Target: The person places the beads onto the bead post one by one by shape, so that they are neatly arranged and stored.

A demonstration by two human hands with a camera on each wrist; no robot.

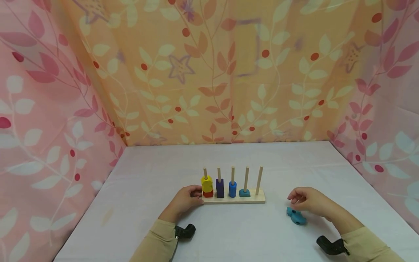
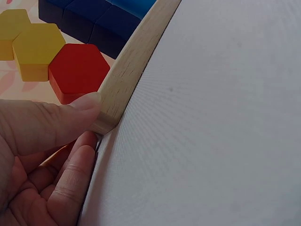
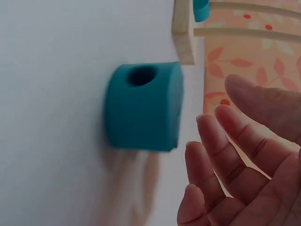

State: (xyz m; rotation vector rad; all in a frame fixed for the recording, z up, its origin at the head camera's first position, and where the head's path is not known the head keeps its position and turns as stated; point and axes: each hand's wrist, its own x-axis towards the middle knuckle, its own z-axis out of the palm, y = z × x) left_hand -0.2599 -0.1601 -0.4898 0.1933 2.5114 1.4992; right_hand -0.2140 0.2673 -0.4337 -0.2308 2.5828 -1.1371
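Observation:
The left hand point(image 1: 186, 201) pinches the left end of a wooden peg stand point(image 1: 234, 201), its thumb at the corner beside a red hexagonal block point(image 2: 79, 70). Yellow blocks point(image 1: 207, 183) sit above the red one on that peg. Further along are dark blue blocks point(image 1: 220, 188), a blue cylindrical stack point(image 1: 232, 189), a low teal block point(image 1: 244, 193) and a bare peg point(image 1: 259, 181). To the right, the right hand point(image 1: 311, 202) hovers by loose teal blocks point(image 1: 298, 218), fingers loosely bent and holding nothing. In the right wrist view, a rounded teal block point(image 3: 141, 108) shows a hole.
A white cloth point(image 1: 163, 163) covers the table. Pink patterned curtains point(image 1: 49, 127) hang at both sides and an orange one point(image 1: 203, 72) at the back. Black cameras point(image 1: 186, 231) are strapped at both wrists.

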